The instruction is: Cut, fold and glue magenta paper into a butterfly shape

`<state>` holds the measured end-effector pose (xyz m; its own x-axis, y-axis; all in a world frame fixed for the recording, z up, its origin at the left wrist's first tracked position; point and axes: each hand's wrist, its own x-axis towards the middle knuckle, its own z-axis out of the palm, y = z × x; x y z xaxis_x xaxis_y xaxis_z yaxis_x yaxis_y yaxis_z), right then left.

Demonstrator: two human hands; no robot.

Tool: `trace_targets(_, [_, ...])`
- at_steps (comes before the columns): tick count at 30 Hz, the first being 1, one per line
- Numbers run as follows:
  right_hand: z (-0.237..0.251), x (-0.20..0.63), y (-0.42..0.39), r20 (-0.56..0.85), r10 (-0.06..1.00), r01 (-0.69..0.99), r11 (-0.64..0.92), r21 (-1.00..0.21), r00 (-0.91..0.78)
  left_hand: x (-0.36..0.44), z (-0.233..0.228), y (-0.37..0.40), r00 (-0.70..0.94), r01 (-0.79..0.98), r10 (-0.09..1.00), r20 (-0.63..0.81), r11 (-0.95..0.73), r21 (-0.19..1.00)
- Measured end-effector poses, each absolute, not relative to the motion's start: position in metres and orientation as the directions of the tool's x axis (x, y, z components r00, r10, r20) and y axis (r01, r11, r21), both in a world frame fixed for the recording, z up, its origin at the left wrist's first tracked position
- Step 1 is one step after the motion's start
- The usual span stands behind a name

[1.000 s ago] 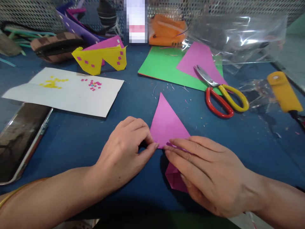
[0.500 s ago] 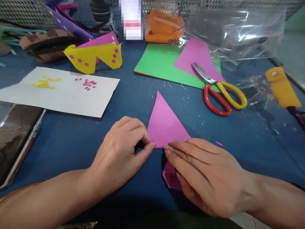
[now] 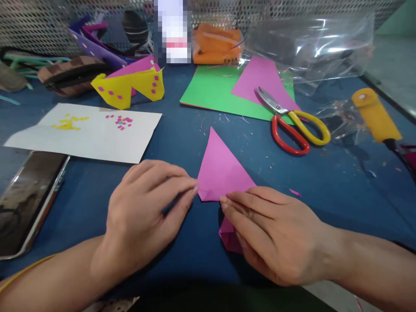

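A folded pink paper triangle (image 3: 219, 167) lies on the blue table (image 3: 182, 138), its tip pointing away from me. My left hand (image 3: 143, 216) pinches the triangle's lower left corner between thumb and fingertips. My right hand (image 3: 273, 232) lies flat over the paper's lower part, fingers pressing along the bottom fold. A pink flap (image 3: 229, 236) sticks out beneath that hand.
Red and yellow scissors (image 3: 294, 123) rest on a green sheet (image 3: 211, 89) with a pink sheet (image 3: 260, 78). A white paper with small coloured bits (image 3: 87, 130), a yellow folded shape (image 3: 128, 86), a phone (image 3: 27, 199), a yellow-handled tool (image 3: 377, 115) and a clear plastic bag (image 3: 312, 47) surround the work.
My left hand has slid a little to the left along the fold, its fingers now stretched out to the corner. The right hand stays pressed on the paper.
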<state>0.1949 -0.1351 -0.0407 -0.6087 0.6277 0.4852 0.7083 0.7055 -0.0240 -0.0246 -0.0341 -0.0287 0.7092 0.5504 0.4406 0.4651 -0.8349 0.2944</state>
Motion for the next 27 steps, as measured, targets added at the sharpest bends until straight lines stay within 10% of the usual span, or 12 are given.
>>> trace_targets(8, [-0.041, 0.195, -0.135, 0.468, 0.623, 0.698, 0.716, -0.018, -0.627, -0.026, -0.036, -0.061, 0.933, 0.242, 0.216, 0.288, -0.968, -0.059])
trace_targets(13, [-0.038, 0.198, -0.133, 0.465, 0.655, 0.705, 0.704, -0.088, -0.596, -0.026, -0.037, -0.065, 0.944, 0.230, 0.200, 0.261, -0.969, -0.089])
trace_targets(19, [-0.033, 0.211, -0.129, 0.420, 0.839, 0.696, 0.529, -0.486, -0.346, -0.025, -0.034, -0.059, 0.945, 0.225, 0.204, 0.256, -0.973, -0.055])
trace_targets(27, [-0.035, 0.210, -0.126, 0.470, 0.734, 0.669, 0.663, -0.337, -0.491, -0.029, -0.038, -0.061, 0.939, 0.225, 0.207, 0.274, -0.974, -0.037])
